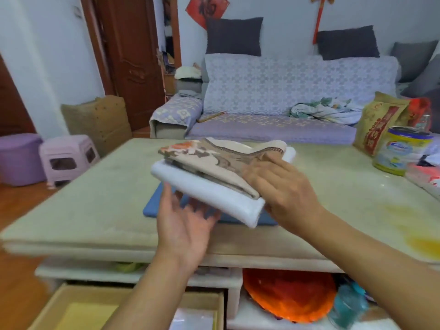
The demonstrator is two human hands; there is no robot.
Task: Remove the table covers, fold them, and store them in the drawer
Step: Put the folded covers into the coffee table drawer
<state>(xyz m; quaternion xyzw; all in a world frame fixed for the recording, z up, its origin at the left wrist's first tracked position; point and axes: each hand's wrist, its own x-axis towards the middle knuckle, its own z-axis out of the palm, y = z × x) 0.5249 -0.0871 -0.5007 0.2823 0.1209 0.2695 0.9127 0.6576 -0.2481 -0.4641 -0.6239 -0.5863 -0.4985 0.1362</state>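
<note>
Two folded covers are stacked and lifted above the table [95,206]: a white folded cover [214,194] underneath and a beige patterned folded cover [214,158] on top. My right hand [283,186] grips the stack at its right end, fingers over the patterned cover. My left hand [185,222] is palm up, fingers spread, just under the white cover's near left edge. A blue folded cover [152,208] lies flat on the table below the stack. The drawer [78,308] stands open at the bottom left, under the table.
A tin can [402,151] and snack bags [378,122] stand on the table's right end. An orange round cushion [290,294] and a teal bottle [347,306] fill the shelf under the table. A sofa [273,115] stands behind. Pink stools [66,158] are at left.
</note>
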